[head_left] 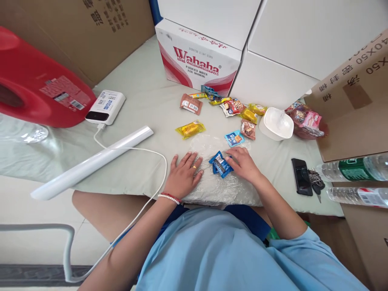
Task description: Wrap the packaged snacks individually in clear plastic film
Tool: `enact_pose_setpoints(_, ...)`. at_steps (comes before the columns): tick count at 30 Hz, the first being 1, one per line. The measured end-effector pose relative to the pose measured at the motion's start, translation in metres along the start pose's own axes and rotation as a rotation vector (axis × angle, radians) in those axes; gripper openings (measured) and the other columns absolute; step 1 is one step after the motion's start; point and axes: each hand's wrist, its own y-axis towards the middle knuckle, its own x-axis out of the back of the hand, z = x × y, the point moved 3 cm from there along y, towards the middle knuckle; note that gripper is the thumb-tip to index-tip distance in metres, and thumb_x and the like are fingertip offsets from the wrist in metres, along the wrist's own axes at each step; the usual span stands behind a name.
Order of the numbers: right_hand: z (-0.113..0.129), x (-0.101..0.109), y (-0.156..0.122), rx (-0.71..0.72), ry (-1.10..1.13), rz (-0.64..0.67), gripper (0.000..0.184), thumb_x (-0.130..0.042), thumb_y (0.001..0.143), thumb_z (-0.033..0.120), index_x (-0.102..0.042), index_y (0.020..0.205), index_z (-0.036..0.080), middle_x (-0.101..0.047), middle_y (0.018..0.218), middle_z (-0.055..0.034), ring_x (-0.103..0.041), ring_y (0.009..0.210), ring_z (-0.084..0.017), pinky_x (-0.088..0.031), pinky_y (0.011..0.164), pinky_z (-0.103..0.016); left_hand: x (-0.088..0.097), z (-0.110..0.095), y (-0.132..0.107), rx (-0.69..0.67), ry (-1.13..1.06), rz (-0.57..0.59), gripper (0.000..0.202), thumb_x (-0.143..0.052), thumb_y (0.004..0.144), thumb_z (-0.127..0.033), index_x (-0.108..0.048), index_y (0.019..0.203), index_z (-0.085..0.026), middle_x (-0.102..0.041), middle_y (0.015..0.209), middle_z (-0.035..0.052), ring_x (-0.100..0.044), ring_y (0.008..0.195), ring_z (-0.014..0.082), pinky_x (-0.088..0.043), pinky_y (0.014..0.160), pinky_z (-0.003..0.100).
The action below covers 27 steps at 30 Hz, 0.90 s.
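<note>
Flat on the pale tablecloth, my left hand [185, 174] rests with its fingers spread and holds nothing. To its right, two blue snack packets [220, 164] lie overlapped on a crumpled clear plastic bag [209, 192]. My right hand [243, 163] is at their right edge, thumb touching or nearly touching the upper packet, the other fingers stretched out and apart from the thumb. Just beyond it is a light-blue snack packet [234, 138]. A yellow-wrapped snack [190, 129] sits beyond my left hand.
Several snacks, including a brown packet [191, 104], lie near a Wahaha carton [200, 60]. Rightward are a white plastic container [276, 123], a bag of snacks [306, 121], a phone [302, 176] and bottles [357, 169]. A white cable [165, 161] runs beside my left hand, crossing a white tube [93, 161].
</note>
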Motion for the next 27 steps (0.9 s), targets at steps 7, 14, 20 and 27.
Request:
enact_pose_setpoints(7, 0.034, -0.019, -0.027, -0.036, -0.150, 0.044, 0.066, -0.073, 0.088, 0.047, -0.058, 0.146, 0.021, -0.055, 0.147, -0.0159, -0.046, 0.132, -0.039, -0.045, 0.110, -0.055, -0.001, 0.000, -0.001, 0.001, -0.019, 0.011, 0.050, -0.039, 0.107, -0.042, -0.053, 0.153, -0.027, -0.047, 0.163, 0.0114, -0.039, 0.154, 0.0303, -0.015, 0.128, 0.064)
enact_pose_setpoints(14, 0.002, -0.008, -0.033, -0.056, -0.160, -0.014, 0.057, -0.061, 0.087, 0.025, -0.057, 0.143, 0.013, -0.055, 0.144, -0.0189, -0.044, 0.130, -0.038, -0.042, 0.114, -0.056, -0.001, 0.001, -0.001, -0.005, -0.018, 0.003, 0.049, -0.040, 0.107, -0.041, -0.055, 0.151, -0.025, -0.046, 0.164, 0.0115, -0.038, 0.155, 0.0299, -0.015, 0.128, 0.064)
enact_pose_setpoints(20, -0.004, 0.002, -0.025, 0.048, -0.167, 0.177, 0.072, -0.062, 0.083, 0.021, -0.047, 0.153, 0.016, -0.049, 0.153, -0.0172, -0.039, 0.140, -0.037, -0.039, 0.116, -0.056, -0.001, 0.001, -0.001, -0.012, -0.008, 0.010, 0.050, -0.040, 0.107, -0.042, -0.054, 0.151, -0.023, -0.045, 0.164, 0.0121, -0.037, 0.155, 0.0308, -0.017, 0.127, 0.065)
enact_pose_setpoints(27, 0.022, -0.003, -0.008, 0.109, -0.338, 0.251, 0.068, -0.069, 0.084, 0.017, -0.053, 0.150, 0.024, -0.056, 0.148, -0.0153, -0.035, 0.147, -0.037, -0.031, 0.118, -0.057, -0.002, 0.001, -0.002, -0.010, -0.030, 0.001, 0.050, -0.040, 0.106, -0.041, -0.054, 0.151, -0.026, -0.045, 0.164, 0.0123, -0.037, 0.155, 0.0301, -0.015, 0.128, 0.064)
